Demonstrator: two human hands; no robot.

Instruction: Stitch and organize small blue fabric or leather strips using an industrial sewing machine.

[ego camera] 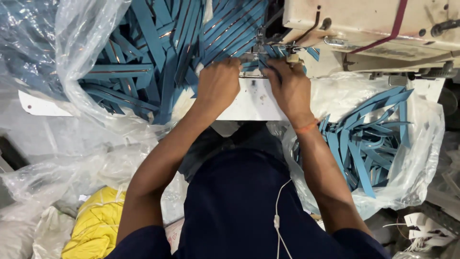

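My left hand (218, 82) and my right hand (289, 86) rest side by side on the white sewing table (249, 103), fingers pinching a narrow blue fabric strip (268, 67) right at the needle area (261, 45) of a cream sewing machine (364, 24). The fingertips of both hands are curled over the strip, and the strip's middle is hidden beneath them. A large heap of matching blue strips (153, 57) lies just left of my left hand, spilling toward the needle.
A clear plastic bag (412, 158) at the right holds more blue strips (369, 139). Crumpled plastic sheeting (72, 62) wraps the left heap. Yellow cloth (98, 223) in plastic lies low on the left. A white earphone cord (277, 220) hangs down my dark shirt.
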